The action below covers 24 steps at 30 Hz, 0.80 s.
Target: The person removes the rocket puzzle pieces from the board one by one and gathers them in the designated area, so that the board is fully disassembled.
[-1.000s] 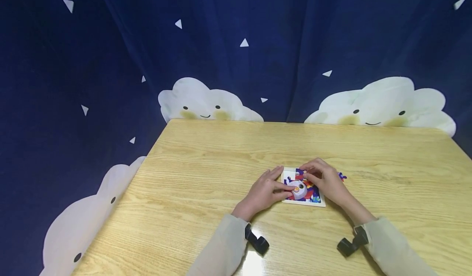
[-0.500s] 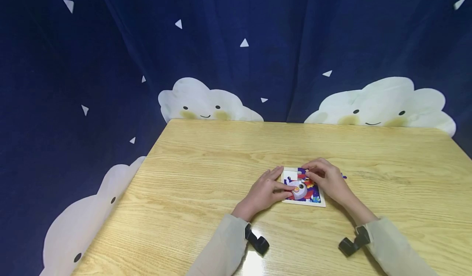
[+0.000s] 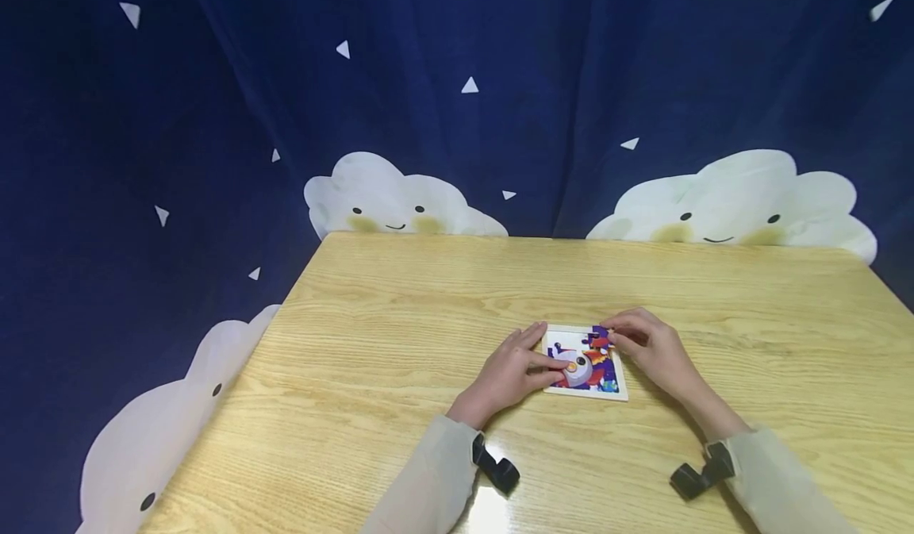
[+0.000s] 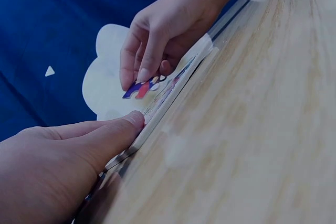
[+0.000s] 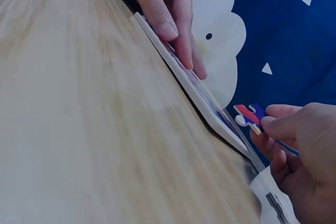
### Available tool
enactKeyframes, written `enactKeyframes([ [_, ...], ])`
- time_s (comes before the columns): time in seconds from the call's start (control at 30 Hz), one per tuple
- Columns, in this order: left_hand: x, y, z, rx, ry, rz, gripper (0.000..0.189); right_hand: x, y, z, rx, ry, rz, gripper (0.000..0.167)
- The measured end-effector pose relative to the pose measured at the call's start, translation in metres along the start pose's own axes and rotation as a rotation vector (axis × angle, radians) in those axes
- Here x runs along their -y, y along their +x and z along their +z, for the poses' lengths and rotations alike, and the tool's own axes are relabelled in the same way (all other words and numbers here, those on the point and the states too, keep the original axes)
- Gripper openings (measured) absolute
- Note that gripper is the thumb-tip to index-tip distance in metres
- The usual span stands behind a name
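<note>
Purple-red jigsaw piece [image 5: 248, 114] pinched in right hand [image 3: 658, 356], frame [image 3: 603, 396] under straight-fingered left hand [image 3: 504, 371]; may jam if lowered tilted.

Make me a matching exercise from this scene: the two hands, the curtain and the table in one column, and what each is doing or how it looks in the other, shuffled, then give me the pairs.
Column one:
1. Left hand
2. Curtain
3. Right hand
4. Table

Column two:
A. Pinching a piece
B. Pale wood grain
C. Resting on the puzzle
D. Mostly dark blue

Pairs: 1-C, 2-D, 3-A, 4-B
</note>
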<state>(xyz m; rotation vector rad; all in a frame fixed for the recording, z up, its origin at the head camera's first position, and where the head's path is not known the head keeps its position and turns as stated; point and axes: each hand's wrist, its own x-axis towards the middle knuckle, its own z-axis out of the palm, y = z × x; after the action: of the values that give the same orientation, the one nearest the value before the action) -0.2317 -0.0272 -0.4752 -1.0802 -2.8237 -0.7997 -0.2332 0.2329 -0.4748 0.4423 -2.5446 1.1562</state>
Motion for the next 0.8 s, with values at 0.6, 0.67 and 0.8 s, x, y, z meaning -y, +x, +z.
enactKeyframes([
  [0.6, 0.0, -0.001, -0.001, -0.013, -0.01, 0.008, 0.026, -0.013, -0.015, -0.025, -0.082, -0.061, 0.04, 0.019],
  [0.67, 0.0, -0.001, -0.001, -0.013, -0.014, 0.007, 0.026, -0.015, -0.016, -0.028, -0.09, -0.067, 0.043, 0.019],
  [0.8, 0.0, 0.0, -0.001, -0.007, -0.015, 0.003, 0.026, -0.02, -0.018, -0.034, -0.103, -0.068, 0.039, 0.019],
])
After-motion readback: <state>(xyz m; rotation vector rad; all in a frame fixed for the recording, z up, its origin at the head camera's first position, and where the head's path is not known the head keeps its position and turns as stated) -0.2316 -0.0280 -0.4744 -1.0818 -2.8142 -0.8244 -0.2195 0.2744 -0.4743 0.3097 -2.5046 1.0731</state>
